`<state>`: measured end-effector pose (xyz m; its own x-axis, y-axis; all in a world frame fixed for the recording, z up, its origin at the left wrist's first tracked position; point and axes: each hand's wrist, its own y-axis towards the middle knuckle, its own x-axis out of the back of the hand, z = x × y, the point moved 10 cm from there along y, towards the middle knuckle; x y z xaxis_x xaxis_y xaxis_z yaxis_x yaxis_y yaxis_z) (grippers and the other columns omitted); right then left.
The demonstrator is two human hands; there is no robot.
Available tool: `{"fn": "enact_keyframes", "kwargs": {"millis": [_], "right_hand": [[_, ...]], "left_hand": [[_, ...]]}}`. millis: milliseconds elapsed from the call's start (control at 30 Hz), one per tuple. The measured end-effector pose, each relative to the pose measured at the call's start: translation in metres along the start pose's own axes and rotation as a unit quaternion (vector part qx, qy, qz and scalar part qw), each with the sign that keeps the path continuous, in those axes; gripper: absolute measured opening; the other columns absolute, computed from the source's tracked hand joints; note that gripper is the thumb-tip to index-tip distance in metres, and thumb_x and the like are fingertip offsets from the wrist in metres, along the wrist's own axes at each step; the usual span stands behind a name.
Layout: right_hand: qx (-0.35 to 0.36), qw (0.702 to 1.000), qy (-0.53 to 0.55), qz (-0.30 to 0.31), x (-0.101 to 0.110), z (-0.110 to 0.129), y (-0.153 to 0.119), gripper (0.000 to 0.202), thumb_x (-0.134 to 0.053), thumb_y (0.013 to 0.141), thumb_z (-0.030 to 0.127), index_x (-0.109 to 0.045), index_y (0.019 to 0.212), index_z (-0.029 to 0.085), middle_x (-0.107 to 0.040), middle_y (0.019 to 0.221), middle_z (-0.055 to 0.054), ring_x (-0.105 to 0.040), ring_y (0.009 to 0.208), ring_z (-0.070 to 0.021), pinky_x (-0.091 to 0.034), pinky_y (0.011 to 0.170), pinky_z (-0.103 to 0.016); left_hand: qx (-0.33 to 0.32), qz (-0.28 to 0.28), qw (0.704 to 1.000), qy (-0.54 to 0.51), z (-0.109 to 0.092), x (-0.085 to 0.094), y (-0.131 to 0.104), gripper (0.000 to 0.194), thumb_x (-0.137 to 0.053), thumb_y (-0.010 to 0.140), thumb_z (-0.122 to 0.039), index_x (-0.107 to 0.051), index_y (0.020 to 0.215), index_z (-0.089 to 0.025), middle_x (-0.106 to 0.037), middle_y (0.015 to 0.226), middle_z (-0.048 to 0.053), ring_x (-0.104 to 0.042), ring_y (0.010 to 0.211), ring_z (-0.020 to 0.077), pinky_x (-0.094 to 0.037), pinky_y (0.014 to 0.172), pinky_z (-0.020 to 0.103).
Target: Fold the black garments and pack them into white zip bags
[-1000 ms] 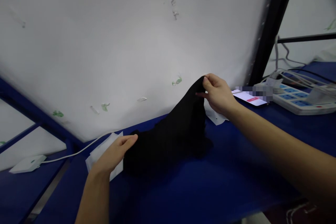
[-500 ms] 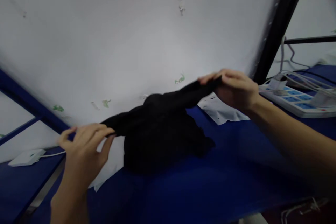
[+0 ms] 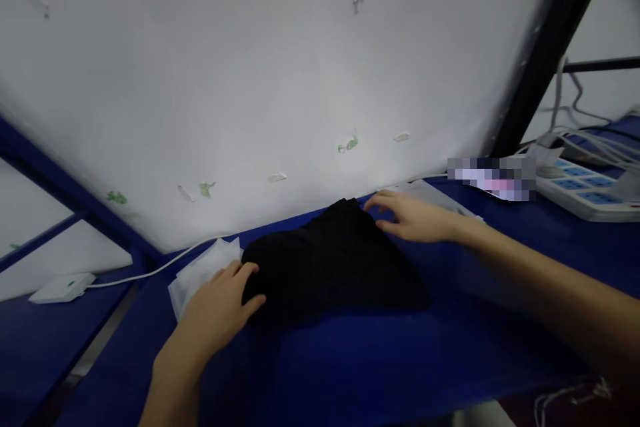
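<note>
A black cloth garment (image 3: 335,267) lies bunched on the blue tabletop (image 3: 350,360); its exact kind is not clear. At its left end rests my left hand (image 3: 220,303), fingers and thumb apart, the fingertips on the fabric. My right hand (image 3: 415,215) hovers at the upper right edge of the cloth, with fingers spread and nothing gripped. White plastic bags (image 3: 207,267) stick out behind my left hand, and another pale bag (image 3: 440,195) lies behind my right wrist.
A white wall (image 3: 280,80) rises behind the table. To the right sit a white power strip (image 3: 585,190) with cables and a pixelated object (image 3: 493,179). On the left, a white box (image 3: 63,287) trails a cable beside a blue frame bar (image 3: 70,193).
Both hands held the black garment stretched up above the table. Now it is down on the tabletop, both hands are lower, and their fingers have let go.
</note>
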<state>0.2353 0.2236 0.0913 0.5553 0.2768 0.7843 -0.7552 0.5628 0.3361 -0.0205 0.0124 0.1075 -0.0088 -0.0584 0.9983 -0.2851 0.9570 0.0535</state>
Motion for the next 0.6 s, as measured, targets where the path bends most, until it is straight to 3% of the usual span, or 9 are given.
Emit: {"fn": "enact_keyframes", "kwargs": {"millis": [67,133,200,267,333,400,500,600], "right_hand": [[0.06,0.995,-0.004,0.078,-0.017,0.019,-0.012,0.052,-0.07,0.07,0.024,-0.064,0.121,0.028,-0.056,0.135,-0.009,-0.055,0.12,-0.0319,-0.047,0.098,-0.047],[0.086,0.979,0.003,0.185,-0.038,0.031,-0.039,0.077,-0.081,0.059,0.028,-0.057,0.133,0.03,-0.042,0.149,-0.01,-0.045,0.133,-0.038,-0.049,0.098,-0.048],[0.072,0.974,-0.006,0.217,-0.045,0.033,-0.062,0.085,-0.084,0.055,0.028,-0.055,0.135,0.03,-0.034,0.155,-0.011,-0.037,0.138,-0.042,-0.049,0.097,-0.051],[0.072,0.976,-0.021,0.206,-0.045,0.036,-0.075,0.066,-0.08,0.064,0.027,-0.06,0.127,0.03,-0.034,0.156,-0.01,-0.032,0.141,-0.0412,-0.046,0.101,-0.055],[0.099,0.976,-0.028,0.193,-0.043,0.043,-0.078,0.033,-0.066,0.081,0.027,-0.067,0.113,0.027,-0.041,0.152,-0.009,-0.032,0.142,-0.0364,-0.042,0.106,-0.055],[0.126,0.975,-0.023,0.181,-0.039,0.049,-0.077,0.02,-0.051,0.092,0.026,-0.069,0.102,0.024,-0.051,0.142,-0.009,-0.041,0.136,-0.0311,-0.042,0.106,-0.051],[0.106,0.987,0.001,0.123,-0.022,0.045,-0.064,0.023,-0.043,0.097,0.028,-0.065,0.103,0.023,-0.06,0.127,-0.01,-0.056,0.118,-0.0265,-0.046,0.099,-0.046],[0.026,0.996,0.082,-0.011,0.015,0.026,-0.044,0.022,-0.044,0.098,0.035,-0.061,0.108,0.025,-0.066,0.106,-0.007,-0.061,0.097,-0.0235,-0.051,0.086,-0.041]], "left_hand": [[-0.001,0.048,0.999,-0.009,0.008,-0.015,-0.004,0.058,-0.065,0.077,-0.041,-0.057,0.133,-0.026,-0.06,0.131,0.012,-0.063,0.11,0.034,-0.052,0.084,0.041],[-0.008,0.075,0.997,-0.035,0.016,-0.028,-0.014,0.073,-0.067,0.075,-0.037,-0.045,0.144,-0.03,-0.051,0.144,0.011,-0.063,0.113,0.0326,-0.053,0.086,0.04],[-0.034,0.073,0.995,-0.05,0.022,-0.037,-0.021,0.076,-0.065,0.076,-0.03,-0.039,0.147,-0.034,-0.044,0.15,0.009,-0.061,0.117,0.0299,-0.053,0.092,0.04],[-0.069,0.045,0.995,-0.047,0.024,-0.037,-0.023,0.06,-0.061,0.08,-0.027,-0.05,0.139,-0.032,-0.051,0.145,0.007,-0.059,0.121,0.0285,-0.049,0.1,0.044],[-0.099,0.008,0.994,-0.044,0.024,-0.033,-0.022,0.037,-0.054,0.088,-0.029,-0.062,0.123,-0.03,-0.06,0.134,0.005,-0.06,0.12,0.0275,-0.048,0.102,0.046],[-0.117,-0.035,0.991,-0.052,0.021,-0.02,-0.02,0.027,-0.049,0.093,-0.033,-0.067,0.113,-0.029,-0.066,0.125,0.003,-0.063,0.115,0.0256,-0.05,0.1,0.044],[-0.12,-0.117,0.982,-0.09,0.014,0.014,-0.02,0.025,-0.046,0.096,-0.033,-0.066,0.11,-0.027,-0.069,0.115,0.003,-0.067,0.102,0.0215,-0.055,0.088,0.036],[-0.087,-0.237,0.956,-0.147,0.009,0.063,-0.024,0.022,-0.048,0.094,-0.032,-0.065,0.106,-0.024,-0.069,0.099,0.003,-0.066,0.087,0.0191,-0.055,0.075,0.031]]}}
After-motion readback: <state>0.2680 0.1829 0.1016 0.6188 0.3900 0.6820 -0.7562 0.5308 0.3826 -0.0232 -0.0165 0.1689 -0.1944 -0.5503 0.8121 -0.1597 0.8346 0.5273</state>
